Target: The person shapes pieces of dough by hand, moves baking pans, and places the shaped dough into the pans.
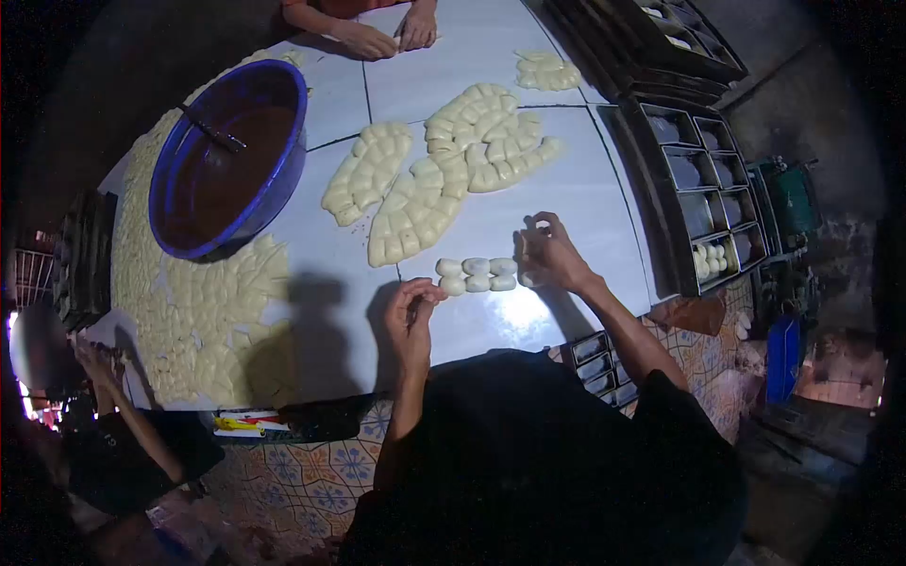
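Note:
Two short rows of smooth, pale dough pieces (477, 275) lie side by side on the white tabletop in front of me. At their left end is my left hand (412, 307), its fingers loosely bent and apart, the fingertips close to the nearest piece. My right hand (552, 255) is at the opposite end, fingers curved and spread; its shadowed underside hides whether it touches a piece. Beyond my hands lie joined slabs of dough pieces (415, 209), with another slab (495, 132) farther back.
A blue basin (300, 123) of brown filling with a utensil stands at left, among many flattened dough pieces (203, 325). Metal pans (698, 215) sit along the right edge, one holding dough. Another person's hands (387, 38) work at the far edge; a co-worker's arm (132, 410) is lower left.

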Motion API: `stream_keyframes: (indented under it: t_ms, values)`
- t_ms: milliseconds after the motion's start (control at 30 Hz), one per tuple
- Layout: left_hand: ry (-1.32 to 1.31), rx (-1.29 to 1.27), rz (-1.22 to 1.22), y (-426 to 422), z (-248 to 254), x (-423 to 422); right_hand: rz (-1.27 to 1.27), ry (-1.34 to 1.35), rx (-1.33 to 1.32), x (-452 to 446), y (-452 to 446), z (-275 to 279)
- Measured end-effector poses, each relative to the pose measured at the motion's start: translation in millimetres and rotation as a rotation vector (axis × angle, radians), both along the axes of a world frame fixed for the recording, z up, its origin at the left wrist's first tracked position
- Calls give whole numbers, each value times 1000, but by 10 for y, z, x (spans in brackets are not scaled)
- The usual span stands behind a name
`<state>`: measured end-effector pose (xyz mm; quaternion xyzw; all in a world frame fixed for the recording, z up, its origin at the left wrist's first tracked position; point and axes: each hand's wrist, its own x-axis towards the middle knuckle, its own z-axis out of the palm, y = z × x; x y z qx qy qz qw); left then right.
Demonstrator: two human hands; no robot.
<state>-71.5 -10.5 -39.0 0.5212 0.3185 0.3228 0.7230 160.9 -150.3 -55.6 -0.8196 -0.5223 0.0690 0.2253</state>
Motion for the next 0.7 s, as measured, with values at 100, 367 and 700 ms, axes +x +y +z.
stream_keyframes:
  t_ms: [100,367,700]
  values:
    - [-10,34,-36,-21,-117,-11,71,22,86,28,1,-87]
    - [-119,-220,-138,-93,24,201,282,589,158,-751,442,747]
    - [-110,-15,146,-4,317,222,58,814,532,-1085,747,540]
